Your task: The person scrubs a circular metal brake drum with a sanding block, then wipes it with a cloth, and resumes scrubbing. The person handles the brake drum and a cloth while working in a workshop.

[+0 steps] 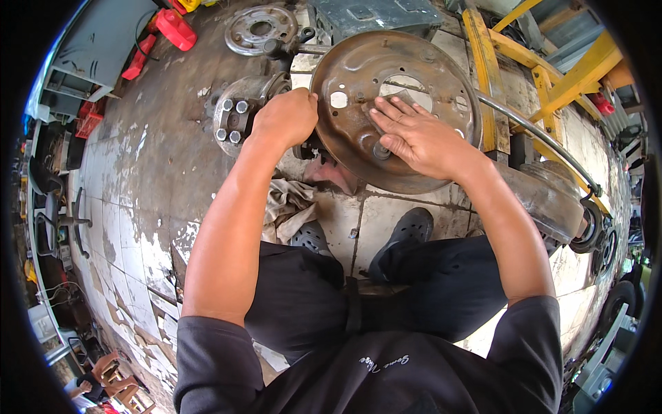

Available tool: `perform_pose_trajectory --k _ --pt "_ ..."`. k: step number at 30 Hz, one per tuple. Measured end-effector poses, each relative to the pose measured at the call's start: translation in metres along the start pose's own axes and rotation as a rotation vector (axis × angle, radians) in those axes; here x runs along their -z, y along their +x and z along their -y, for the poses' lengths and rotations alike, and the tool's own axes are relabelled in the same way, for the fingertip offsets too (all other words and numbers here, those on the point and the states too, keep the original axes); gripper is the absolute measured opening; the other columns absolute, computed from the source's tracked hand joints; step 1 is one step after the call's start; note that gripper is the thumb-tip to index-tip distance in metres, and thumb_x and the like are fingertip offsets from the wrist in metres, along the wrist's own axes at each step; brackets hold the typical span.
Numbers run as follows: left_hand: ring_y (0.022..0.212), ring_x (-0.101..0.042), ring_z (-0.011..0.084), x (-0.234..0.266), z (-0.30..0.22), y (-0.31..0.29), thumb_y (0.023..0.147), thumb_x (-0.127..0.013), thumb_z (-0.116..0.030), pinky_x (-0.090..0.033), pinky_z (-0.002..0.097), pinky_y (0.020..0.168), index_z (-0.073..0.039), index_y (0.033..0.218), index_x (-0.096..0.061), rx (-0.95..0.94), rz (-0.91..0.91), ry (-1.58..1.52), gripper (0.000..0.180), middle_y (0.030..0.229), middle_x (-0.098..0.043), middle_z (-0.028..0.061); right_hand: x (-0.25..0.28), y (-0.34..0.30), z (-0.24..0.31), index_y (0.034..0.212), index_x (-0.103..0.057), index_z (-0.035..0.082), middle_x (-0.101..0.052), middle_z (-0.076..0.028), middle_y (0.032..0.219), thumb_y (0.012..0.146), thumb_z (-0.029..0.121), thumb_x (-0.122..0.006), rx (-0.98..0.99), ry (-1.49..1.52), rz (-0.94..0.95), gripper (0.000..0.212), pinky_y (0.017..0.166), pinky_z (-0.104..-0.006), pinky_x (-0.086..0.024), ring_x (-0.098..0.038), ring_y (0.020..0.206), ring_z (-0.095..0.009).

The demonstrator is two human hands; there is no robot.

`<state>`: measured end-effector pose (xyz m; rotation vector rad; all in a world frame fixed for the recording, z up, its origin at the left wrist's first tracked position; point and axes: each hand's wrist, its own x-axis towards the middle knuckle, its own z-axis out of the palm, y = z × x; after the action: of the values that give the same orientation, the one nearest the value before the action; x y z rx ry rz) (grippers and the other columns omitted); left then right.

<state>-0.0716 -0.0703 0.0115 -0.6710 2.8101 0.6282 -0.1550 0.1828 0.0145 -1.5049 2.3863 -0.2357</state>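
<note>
Right fingers [400,116] flat over brown sheet [376,119], rusty round plate [365,76] beneath

1. Red can [176,29], upper left of the frame.
2. Metal disc [241,29], top, left of centre.
3. Grey box [376,19], top centre.
4. Yellow stand [488,69], upper right.
5. Rag [286,209], just left of centre.
6. Red crate [88,123], upper left, below the can.
7. Tyre [614,308], lower right.

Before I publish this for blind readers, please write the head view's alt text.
A person's left hand grips the rim of a rusty round metal plate, while the right hand lies flat on a brown pad against it, above a tiled floor.
</note>
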Motion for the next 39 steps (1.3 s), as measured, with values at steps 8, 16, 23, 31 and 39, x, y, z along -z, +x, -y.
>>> perform_pose_trajectory --k 8,16,23,31,39 --pt "0.11 -0.063 0.0422 0.01 -0.007 -0.007 0.105 -0.036 -0.034 -0.048 0.0513 0.097 -0.001 0.114 -0.066 0.043 0.062 0.008 0.045 0.114 -0.068 0.0251 0.019 -0.024 -0.001 0.154 -0.038 0.012 -0.028 -0.006 0.164 0.108 0.049 -0.026 -0.052 -0.016 0.15 0.06 0.125 -0.0442 -0.017 -0.021 0.152 -0.027" --pt "0.11 -0.063 0.0423 0.007 -0.003 -0.008 0.105 -0.036 -0.034 -0.048 0.0515 0.096 -0.001 0.115 -0.066 0.027 0.047 0.032 0.046 0.114 -0.068 0.0252 0.018 -0.022 0.001 0.154 -0.037 0.012 -0.028 -0.006 0.164 0.108 0.047 -0.027 -0.036 -0.004 0.16 0.059 0.125 -0.045 -0.018 -0.021 0.152 -0.029" --pt "0.108 -0.064 0.0427 0.006 -0.01 -0.006 0.105 -0.036 -0.034 -0.049 0.0522 0.095 -0.001 0.112 -0.066 0.031 0.026 0.027 0.046 0.111 -0.069 0.0258 0.009 -0.021 0.006 0.154 -0.037 0.009 -0.028 -0.009 0.164 0.107 0.048 -0.033 -0.001 -0.064 0.065 0.062 0.124 -0.0466 -0.02 -0.022 0.152 -0.031" --pt "0.109 -0.064 0.0425 0.002 -0.003 -0.001 0.105 -0.036 -0.034 -0.049 0.0519 0.095 -0.001 0.112 -0.066 -0.031 0.015 0.069 0.046 0.112 -0.068 0.0259 0.014 -0.035 0.011 0.155 -0.034 0.006 -0.025 -0.012 0.164 0.104 0.054 -0.038 -0.042 -0.13 0.104 0.07 0.124 -0.048 -0.02 -0.021 0.152 -0.034" --pt "0.109 -0.063 0.0428 0.003 -0.001 -0.005 0.105 -0.035 -0.034 -0.048 0.052 0.097 -0.001 0.112 -0.065 -0.014 0.015 0.069 0.046 0.113 -0.068 0.0261 0.008 -0.047 0.022 0.156 -0.029 0.003 -0.022 -0.016 0.165 0.101 0.059 -0.041 -0.077 -0.167 0.122 0.079 0.123 -0.0487 -0.021 -0.021 0.151 -0.036"
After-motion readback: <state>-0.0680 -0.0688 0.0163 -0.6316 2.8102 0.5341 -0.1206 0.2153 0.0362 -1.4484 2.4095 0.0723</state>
